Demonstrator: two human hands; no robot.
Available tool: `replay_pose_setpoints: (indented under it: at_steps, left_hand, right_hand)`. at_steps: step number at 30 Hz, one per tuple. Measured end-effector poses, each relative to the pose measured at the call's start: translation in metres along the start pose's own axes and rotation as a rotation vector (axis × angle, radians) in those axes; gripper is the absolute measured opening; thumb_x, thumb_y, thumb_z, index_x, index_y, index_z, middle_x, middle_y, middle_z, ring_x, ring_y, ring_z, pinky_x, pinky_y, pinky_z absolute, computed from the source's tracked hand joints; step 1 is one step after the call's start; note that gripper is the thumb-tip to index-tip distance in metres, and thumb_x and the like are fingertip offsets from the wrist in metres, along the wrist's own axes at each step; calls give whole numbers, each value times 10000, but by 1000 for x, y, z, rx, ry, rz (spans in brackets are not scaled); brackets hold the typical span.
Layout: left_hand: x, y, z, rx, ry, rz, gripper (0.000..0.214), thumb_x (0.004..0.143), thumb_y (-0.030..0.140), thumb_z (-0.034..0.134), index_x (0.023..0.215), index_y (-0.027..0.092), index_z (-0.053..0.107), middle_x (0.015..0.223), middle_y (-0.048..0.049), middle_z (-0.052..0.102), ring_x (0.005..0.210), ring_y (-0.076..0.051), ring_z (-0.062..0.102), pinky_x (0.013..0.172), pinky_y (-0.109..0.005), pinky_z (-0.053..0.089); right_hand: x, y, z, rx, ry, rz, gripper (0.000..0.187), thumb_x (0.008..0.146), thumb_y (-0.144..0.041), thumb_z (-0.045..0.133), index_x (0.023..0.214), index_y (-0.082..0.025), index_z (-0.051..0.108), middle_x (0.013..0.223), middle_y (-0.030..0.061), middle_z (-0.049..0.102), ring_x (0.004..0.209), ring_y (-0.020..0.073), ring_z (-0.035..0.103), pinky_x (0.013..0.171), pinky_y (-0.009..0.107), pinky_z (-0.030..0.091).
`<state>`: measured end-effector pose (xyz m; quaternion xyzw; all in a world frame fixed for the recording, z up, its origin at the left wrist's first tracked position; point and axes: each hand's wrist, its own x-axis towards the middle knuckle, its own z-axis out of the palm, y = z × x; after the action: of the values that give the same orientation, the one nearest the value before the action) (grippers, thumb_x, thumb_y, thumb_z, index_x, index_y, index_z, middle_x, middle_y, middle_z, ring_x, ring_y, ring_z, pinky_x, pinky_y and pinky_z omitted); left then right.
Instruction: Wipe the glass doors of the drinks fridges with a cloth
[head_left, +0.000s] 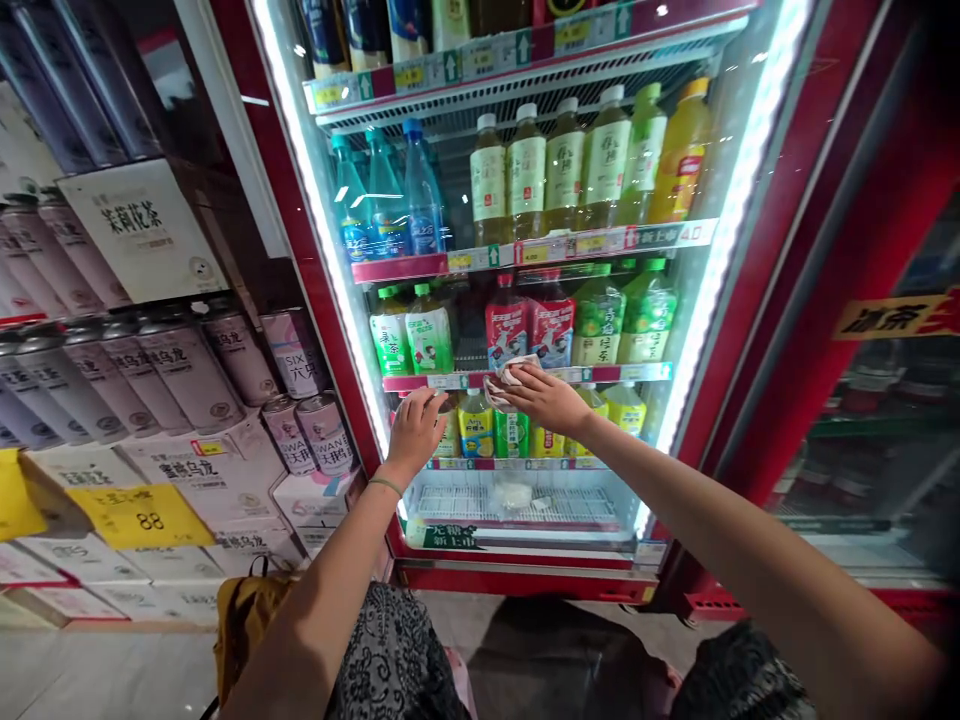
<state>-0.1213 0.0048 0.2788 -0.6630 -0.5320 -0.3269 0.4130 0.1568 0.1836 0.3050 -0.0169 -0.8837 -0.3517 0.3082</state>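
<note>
A lit drinks fridge with a red frame (525, 578) stands in front of me, its glass door between my hands and the bottles. My right hand (553, 402) presses a crumpled white cloth or tissue (498, 388) to the glass, level with a shelf's price strip (622, 374). Behind the cloth are red-labelled bottles (507, 325). My left hand (414, 428), with a thin band at its wrist, rests on the glass at lower left. Its fingers are bent and somewhat apart, holding nothing. Small bottles with yellow labels (476, 428) stand between my hands, inside the fridge.
To the left are stacked cans (180, 365) and white cartons (217, 480) with a yellow price sign (142, 515). A mustard bag (244, 620) is by my left arm. Another red-framed fridge (847, 420) stands at right. Grey tiled floor (97, 670) lies below.
</note>
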Motion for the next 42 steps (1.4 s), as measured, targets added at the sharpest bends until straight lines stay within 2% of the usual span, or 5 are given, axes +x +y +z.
replay_pose_setpoints:
  at_steps: [13,20,26,33,42]
  left_hand:
    - [32,64,53,-33,-20,181,536,965,303,617,1489,255,516,1499,-122,547,1470,-312,429,1256,-514,312]
    - [27,69,73,2,-50,185,772,965,405,628,1637,315,260,1609,-117,441,1544,-338,319,1293,-574,160]
    - [24,67,80,19,-46,216,835,964,437,632,1655,296,185,1641,-125,395,1595,-321,194,1308,-561,85]
    - [27,66,72,45,-94,221,823,967,424,627,1654,284,196,1634,-125,413,1583,-309,245,1315,-534,88]
    - [29,60,59,-38,-255,205,801,990,364,567,1660,279,137,1681,-77,328,1587,-289,233,1318,-517,97]
  right_hand:
    - [-160,56,-54,-144,-124,335,428,1023,-282,535,1445,-271,606,1397,39,687,1432,312,496,1250,565,346]
    - [-218,56,-53,-228,39,870,508,1040,-388,439,1481,-160,542,1602,146,475,1573,376,248,1243,671,277]
    - [-173,24,-27,-192,63,920,539,1049,-382,403,1549,-188,453,1705,102,296,1613,360,71,1259,669,237]
    - [-72,-7,-16,-99,-34,607,524,1033,-321,487,1555,-283,455,1668,27,388,1530,342,335,1295,603,212]
    - [-79,20,-36,-15,-40,360,578,1020,-261,524,1584,-324,415,1537,7,571,1485,298,418,1302,554,248]
